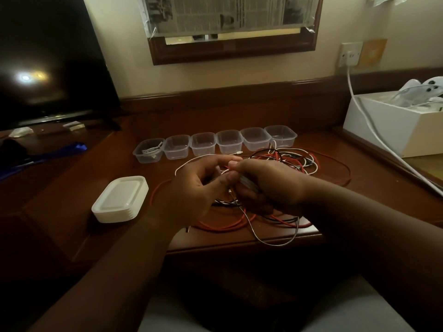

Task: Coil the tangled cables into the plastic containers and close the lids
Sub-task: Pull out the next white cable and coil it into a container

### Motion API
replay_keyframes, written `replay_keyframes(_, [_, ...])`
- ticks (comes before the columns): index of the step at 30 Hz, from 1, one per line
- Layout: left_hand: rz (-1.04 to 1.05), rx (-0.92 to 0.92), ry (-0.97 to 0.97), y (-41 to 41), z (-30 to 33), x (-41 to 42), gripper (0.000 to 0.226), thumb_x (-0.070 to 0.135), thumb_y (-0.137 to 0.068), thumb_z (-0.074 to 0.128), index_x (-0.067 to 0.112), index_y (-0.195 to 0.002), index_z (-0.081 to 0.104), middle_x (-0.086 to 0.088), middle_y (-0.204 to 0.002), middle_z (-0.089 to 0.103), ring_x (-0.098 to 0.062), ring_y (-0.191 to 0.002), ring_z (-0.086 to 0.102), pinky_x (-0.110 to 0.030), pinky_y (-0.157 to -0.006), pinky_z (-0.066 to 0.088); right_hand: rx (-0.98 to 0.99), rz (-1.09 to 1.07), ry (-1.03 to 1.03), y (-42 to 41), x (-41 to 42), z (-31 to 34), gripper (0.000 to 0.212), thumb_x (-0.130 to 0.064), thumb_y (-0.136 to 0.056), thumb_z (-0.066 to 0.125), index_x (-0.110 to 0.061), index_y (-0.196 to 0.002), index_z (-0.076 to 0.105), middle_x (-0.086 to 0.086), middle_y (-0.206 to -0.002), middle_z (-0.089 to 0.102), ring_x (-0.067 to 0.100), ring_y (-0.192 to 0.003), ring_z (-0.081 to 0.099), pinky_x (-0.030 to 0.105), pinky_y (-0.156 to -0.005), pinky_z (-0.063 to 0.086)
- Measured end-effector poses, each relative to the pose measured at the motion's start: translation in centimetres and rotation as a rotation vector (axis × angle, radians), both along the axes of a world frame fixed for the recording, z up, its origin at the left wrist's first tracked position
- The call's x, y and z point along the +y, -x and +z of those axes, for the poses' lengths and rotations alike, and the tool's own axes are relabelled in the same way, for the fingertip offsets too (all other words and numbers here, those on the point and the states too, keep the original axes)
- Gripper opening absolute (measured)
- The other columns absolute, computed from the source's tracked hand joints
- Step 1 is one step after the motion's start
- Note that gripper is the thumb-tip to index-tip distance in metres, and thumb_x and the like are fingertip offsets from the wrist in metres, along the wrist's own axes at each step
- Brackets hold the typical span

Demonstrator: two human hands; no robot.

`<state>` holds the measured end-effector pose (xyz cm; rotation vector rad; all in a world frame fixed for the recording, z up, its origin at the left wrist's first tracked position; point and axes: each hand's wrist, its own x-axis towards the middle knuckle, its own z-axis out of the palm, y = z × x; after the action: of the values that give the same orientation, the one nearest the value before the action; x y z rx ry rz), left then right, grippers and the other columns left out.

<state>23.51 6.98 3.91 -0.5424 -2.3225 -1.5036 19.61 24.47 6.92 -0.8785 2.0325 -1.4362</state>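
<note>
A tangle of red, white and black cables (294,161) lies on the wooden desk (263,121). My left hand (191,190) and my right hand (268,185) meet above it, both pinching a white cable (189,162) whose coiled turns sit in my right hand. A silver-grey end (275,240) loops down over the desk's front edge. Several clear plastic containers (227,141) stand open in a row behind the tangle. The leftmost container (148,150) holds a coiled white cable. A stack of white lids (121,198) lies to the left.
A dark TV screen (48,63) stands at the back left. A white box (393,123) sits at the right, with a thick white cord (374,130) running from a wall socket (351,53) across it. A blue object (55,153) lies at far left.
</note>
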Motion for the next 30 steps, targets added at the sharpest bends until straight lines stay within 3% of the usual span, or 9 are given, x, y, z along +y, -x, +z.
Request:
replay_keyframes(2, [-0.054, -0.012, -0.024, -0.1, -0.3, 0.5, 0.022, 0.032, -0.097, 0.055, 0.019, -0.1, 0.072, -0.004, -0.087, 0.074, -0.02, -0.088, 0.07, -0.036, -0.082, 0.055, -0.249, 0.107, 0.102, -0.2, 0.2, 0.3, 0.061, -0.038, -0.104, 0.027, -0.017, -0.049, 0.046, 0.0, -0.043, 0.031, 0.015, -0.038, 0.025, 0.03, -0.044, 0.021])
replay_keyframes(4, [0.021, 0.046, 0.032, -0.2, -0.4, 1.0, 0.029, 0.037, -0.098, 0.052, 0.016, -0.089, 0.071, -0.002, -0.083, 0.073, -0.018, -0.084, 0.069, -0.035, -0.079, 0.055, -0.256, 0.087, 0.136, 0.1, 0.1, -0.1, 0.065, -0.041, -0.104, 0.028, -0.012, -0.049, 0.043, 0.006, -0.042, 0.03, 0.02, -0.037, 0.033, 0.03, -0.046, 0.031])
replay_keyframes(7, [0.192, 0.216, 0.201, 0.0, -0.9, 1.5, 0.043, 0.048, -0.096, 0.047, 0.012, -0.09, 0.07, 0.002, -0.077, 0.069, -0.013, -0.075, 0.066, -0.026, -0.067, 0.053, -0.114, -0.138, 0.122, 0.0, -0.7, -0.5, 0.062, -0.042, -0.105, 0.033, -0.01, -0.053, 0.047, 0.007, -0.045, 0.041, 0.02, -0.042, 0.051, 0.03, -0.052, 0.043])
replay_keyframes(11, [0.347, 0.37, 0.29, 0.3, -1.7, 2.0, 0.044, 0.044, -0.099, 0.047, 0.007, -0.087, 0.067, 0.002, -0.072, 0.063, -0.01, -0.063, 0.061, -0.018, -0.055, 0.045, 0.212, -0.328, 0.151, 0.5, -1.4, -1.6, 0.055, -0.035, -0.106, 0.035, -0.001, -0.069, 0.058, 0.013, -0.059, 0.054, 0.022, -0.051, 0.051, 0.036, -0.058, 0.044])
replay_keyframes(14, [0.277, 0.235, 0.152, 0.5, -1.7, 1.9, 0.046, 0.047, -0.1, 0.048, 0.007, -0.092, 0.069, -0.003, -0.074, 0.067, -0.013, -0.068, 0.065, -0.019, -0.057, 0.05, 0.48, -0.386, 0.147, 0.8, -1.4, -2.4, 0.048, -0.034, -0.106, 0.034, -0.013, -0.07, 0.057, 0.005, -0.064, 0.056, 0.015, -0.057, 0.051, 0.037, -0.06, 0.043])
replay_keyframes(17, [0.217, 0.011, -0.051, 0.5, -1.2, 1.9, 0.048, 0.056, -0.096, 0.047, 0.014, -0.094, 0.071, -0.014, -0.082, 0.072, -0.03, -0.076, 0.07, -0.048, -0.068, 0.056, 0.624, -0.333, 0.071, 1.0, -1.2, -2.7, 0.031, -0.035, -0.106, 0.033, -0.032, -0.085, 0.056, -0.004, -0.082, 0.064, 0.01, -0.076, 0.061, 0.035, -0.072, 0.051])
replay_keyframes(22, [0.18, -0.138, -0.195, 1.0, -0.6, 1.8, 0.035, 0.045, -0.091, 0.046, 0.036, -0.069, 0.071, 0.008, -0.058, 0.064, -0.005, -0.055, 0.059, -0.018, -0.056, 0.046, 0.61, -0.19, -0.139, 2.1, -0.4, -2.3, 0.028, -0.036, -0.105, 0.036, -0.017, -0.096, 0.054, 0.005, -0.09, 0.057, 0.023, -0.081, 0.054, 0.042, -0.072, 0.047])
replay_keyframes(27, [0.158, -0.251, -0.272, 2.5, -1.1, 1.3, 0.043, 0.054, -0.085, 0.049, 0.032, -0.051, 0.062, -0.003, -0.056, 0.045, -0.025, -0.054, 0.039, -0.035, -0.056, 0.038, 0.865, -0.201, -0.331, 3.0, -0.5, -2.6, 0.025, -0.041, -0.103, 0.034, -0.024, -0.087, 0.044, -0.006, -0.075, 0.049, 0.01, -0.065, 0.046, 0.028, -0.06, 0.038])
replay_keyframes(30, [0.176, -0.239, -0.247, 3.4, -1.2, 1.5, 0.043, 0.048, -0.091, 0.049, 0.032, -0.054, 0.065, -0.001, -0.053, 0.05, -0.015, -0.05, 0.047, -0.027, -0.054, 0.043, 0.82, -0.229, -0.353, 3.5, -0.8, -2.8, 0.025, -0.039, -0.103, 0.034, -0.024, -0.086, 0.044, -0.005, -0.072, 0.049, 0.01, -0.062, 0.046, 0.028, -0.058, 0.038])
